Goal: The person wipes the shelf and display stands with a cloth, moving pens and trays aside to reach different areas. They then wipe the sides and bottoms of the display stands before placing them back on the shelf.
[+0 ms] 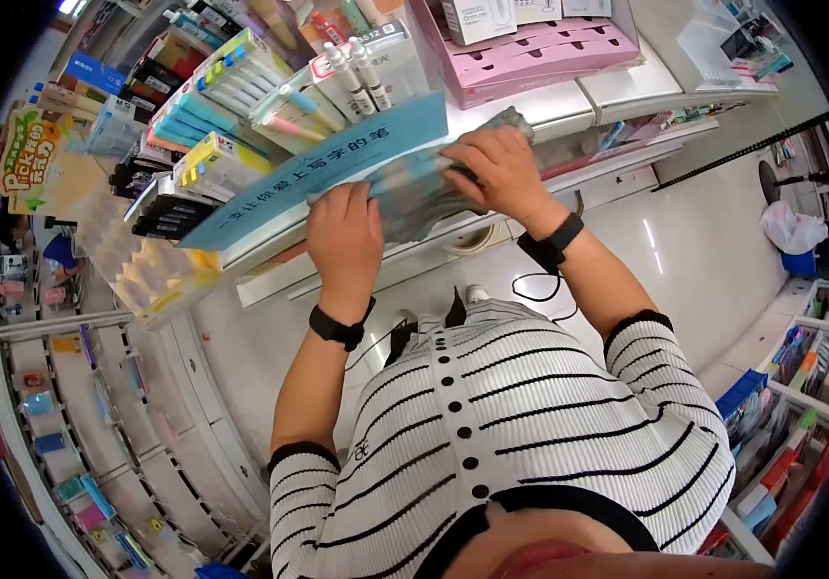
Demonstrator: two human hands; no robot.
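Note:
A crumpled grey-green cloth [416, 207] lies along the front edge of the display shelf, bunched between both hands. My left hand [345, 246] has its fingers curled over the cloth's left end, beside the lower edge of a blue sign [313, 174] with black Chinese writing. Farther right, my right hand [503, 174] is closed on the cloth, fingers bent and thumb partly hidden in the folds. The cloth's far right end sticks out beyond that hand. Both wrists wear a black band.
Boxes of pens [245, 72] crowd the shelf behind the sign. To their right stands a pink cardboard display box [540, 63]. A black cable [535, 289] hangs below my right wrist. Goods racks [96, 434] stand left, and more shelves [800, 425] are at right.

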